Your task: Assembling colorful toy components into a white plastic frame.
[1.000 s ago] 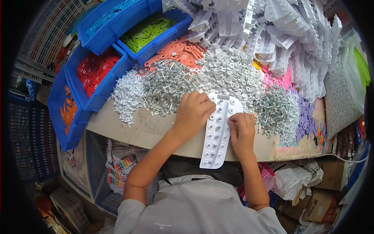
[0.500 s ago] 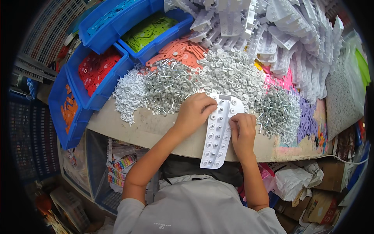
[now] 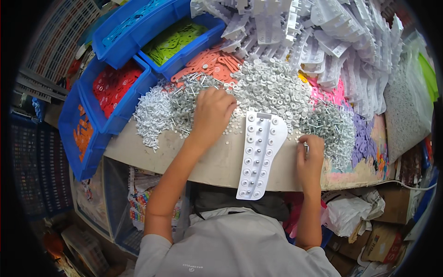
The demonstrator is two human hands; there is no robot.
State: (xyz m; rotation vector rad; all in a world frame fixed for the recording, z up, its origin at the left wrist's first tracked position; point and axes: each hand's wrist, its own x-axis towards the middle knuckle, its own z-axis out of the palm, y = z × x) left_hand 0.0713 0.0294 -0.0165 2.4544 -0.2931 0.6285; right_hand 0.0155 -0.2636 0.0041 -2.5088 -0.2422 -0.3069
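A white plastic plate [image 3: 258, 157] lies between my hands on the table, its lower end past the front edge. Washers sit along both its sides, with metal pins down its middle groove. My left hand [image 3: 213, 113] is at the left heap of metal pins [image 3: 184, 104], fingers bent and closed, their tips hidden. Beside the right heap of metal pins [image 3: 330, 124] is my right hand [image 3: 311, 152]. Its thumb and fingers are pinched together around a small shiny metal pin [image 3: 306, 147]. Neither hand touches the plate.
A heap of grey-white washers [image 3: 272, 87] lies beyond the plate. White small parts [image 3: 150, 111] are piled at left. Blue bins [image 3: 104, 124] hold coloured pieces. Stacked white plastic plates [image 3: 341, 51] rise at the back right, near purple pieces [image 3: 363, 141] and a clear bag [image 3: 406, 104].
Both hands have left the plate. My left hand has moved left and up to the pin heap. My right hand has shifted right to the other heap. The plate stays nearly in place.
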